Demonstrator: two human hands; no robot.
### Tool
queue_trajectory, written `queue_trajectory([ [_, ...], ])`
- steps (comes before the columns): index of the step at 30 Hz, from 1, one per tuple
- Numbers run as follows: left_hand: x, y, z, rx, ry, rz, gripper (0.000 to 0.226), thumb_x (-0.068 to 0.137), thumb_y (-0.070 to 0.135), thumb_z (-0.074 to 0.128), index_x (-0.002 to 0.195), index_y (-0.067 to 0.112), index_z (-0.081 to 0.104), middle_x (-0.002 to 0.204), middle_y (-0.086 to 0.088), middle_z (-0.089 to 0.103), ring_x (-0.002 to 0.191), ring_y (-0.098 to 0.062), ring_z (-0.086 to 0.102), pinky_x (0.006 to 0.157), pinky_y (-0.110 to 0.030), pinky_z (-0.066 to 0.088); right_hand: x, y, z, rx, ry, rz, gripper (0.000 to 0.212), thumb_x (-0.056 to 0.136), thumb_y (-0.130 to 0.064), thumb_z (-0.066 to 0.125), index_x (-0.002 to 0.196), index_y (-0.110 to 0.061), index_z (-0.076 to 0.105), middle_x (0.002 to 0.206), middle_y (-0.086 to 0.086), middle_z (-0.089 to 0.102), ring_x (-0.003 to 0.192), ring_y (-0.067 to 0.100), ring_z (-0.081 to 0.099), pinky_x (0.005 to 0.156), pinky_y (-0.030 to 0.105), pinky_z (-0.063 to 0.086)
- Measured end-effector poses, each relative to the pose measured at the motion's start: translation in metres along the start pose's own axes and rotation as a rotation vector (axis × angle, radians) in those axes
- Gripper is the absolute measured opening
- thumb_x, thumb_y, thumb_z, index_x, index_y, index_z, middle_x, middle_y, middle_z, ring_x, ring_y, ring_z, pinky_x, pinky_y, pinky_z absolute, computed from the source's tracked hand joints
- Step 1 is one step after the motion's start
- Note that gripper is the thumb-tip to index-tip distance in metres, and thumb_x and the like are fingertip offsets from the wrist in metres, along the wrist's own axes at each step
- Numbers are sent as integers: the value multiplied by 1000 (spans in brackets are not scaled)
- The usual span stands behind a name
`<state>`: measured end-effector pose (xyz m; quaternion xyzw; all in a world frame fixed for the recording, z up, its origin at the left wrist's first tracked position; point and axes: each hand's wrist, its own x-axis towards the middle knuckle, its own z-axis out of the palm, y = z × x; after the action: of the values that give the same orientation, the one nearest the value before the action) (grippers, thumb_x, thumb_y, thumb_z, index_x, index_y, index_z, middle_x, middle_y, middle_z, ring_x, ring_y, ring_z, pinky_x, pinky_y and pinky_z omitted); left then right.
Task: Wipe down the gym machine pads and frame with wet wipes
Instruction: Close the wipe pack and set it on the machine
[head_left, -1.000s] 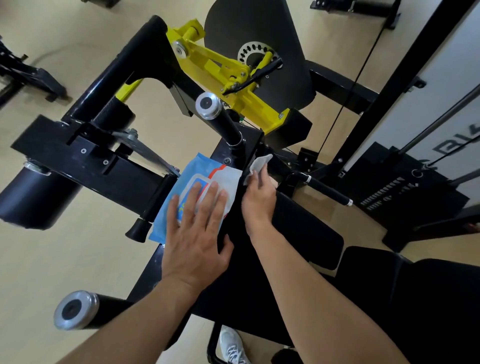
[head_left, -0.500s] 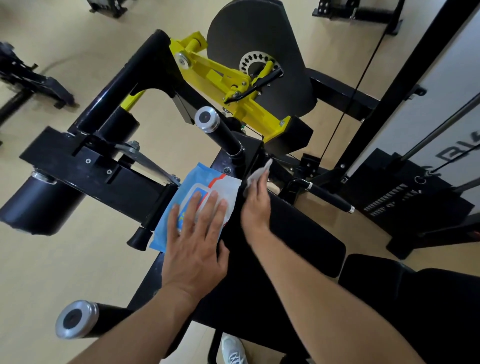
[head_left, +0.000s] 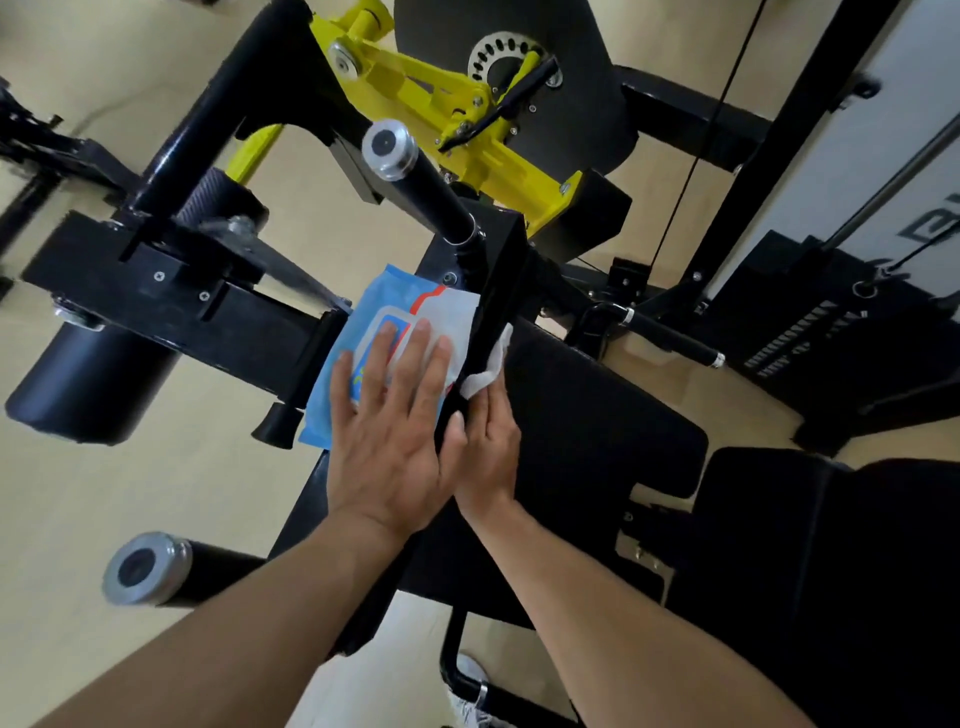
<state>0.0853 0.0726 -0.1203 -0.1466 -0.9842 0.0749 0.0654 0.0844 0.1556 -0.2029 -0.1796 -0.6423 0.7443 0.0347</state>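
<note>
My right hand (head_left: 488, 441) has slid back toward me along the edge of the black seat pad (head_left: 587, 415); a second ago it was up by the frame post (head_left: 441, 213), and now the white wet wipe (head_left: 485, 366) trails out ahead of its fingertips, bunched and partly lifted off the pad. The grip on the wipe is a flat press, with fingers laid straight along the pad edge and the wipe under their tips; I cannot tell whether the thumb pinches it. My left hand (head_left: 389, 441) has stayed put, fingers spread and flat on the blue wipes pack (head_left: 363, 353), which lies just left of the right grip against the machine's frame. The two hands now touch at the thumb side.

I read that pull as one stroke down the pad's left edge finished. The pad to the right of the grip and the darker back pad (head_left: 831, 571) further right look untouched as far as I can judge, so most of the job remains. The yellow linkage (head_left: 457, 119) ahead of the grip and the roller (head_left: 88, 384) far left are frame parts not yet reached. The loose wipe could fold over and lose contact on the next pass.
</note>
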Motion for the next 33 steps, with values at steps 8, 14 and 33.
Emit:
queue_trajectory([
  [8, -4, 0, -2, -96, 2, -7, 67, 95, 42, 27, 158, 18, 26, 168, -3, 15, 156, -25, 5, 123, -54, 4, -92, 28, 3, -14, -99, -11, 46, 112, -36, 33, 157, -31, 35, 162, -4, 39, 152, 13, 32, 122, 47, 33],
  [14, 6, 1, -27, -228, -256, -59, 75, 95, 47, 27, 160, 20, 1, 169, 0, -11, 154, -20, -17, 123, -51, -10, -184, 26, 15, -4, -132, 44, 46, 112, -20, 32, 156, -33, 28, 164, -16, 28, 151, -4, 22, 127, 32, 19],
  [33, -134, -74, -13, -991, -17, -466, 75, 72, 71, 71, 136, 42, 47, 135, 14, 59, 127, -10, 55, 105, -40, 46, -165, 18, 55, 175, 90, 287, 52, 111, -40, 34, 159, -48, 16, 163, -12, 30, 145, 12, 38, 118, 29, 36],
])
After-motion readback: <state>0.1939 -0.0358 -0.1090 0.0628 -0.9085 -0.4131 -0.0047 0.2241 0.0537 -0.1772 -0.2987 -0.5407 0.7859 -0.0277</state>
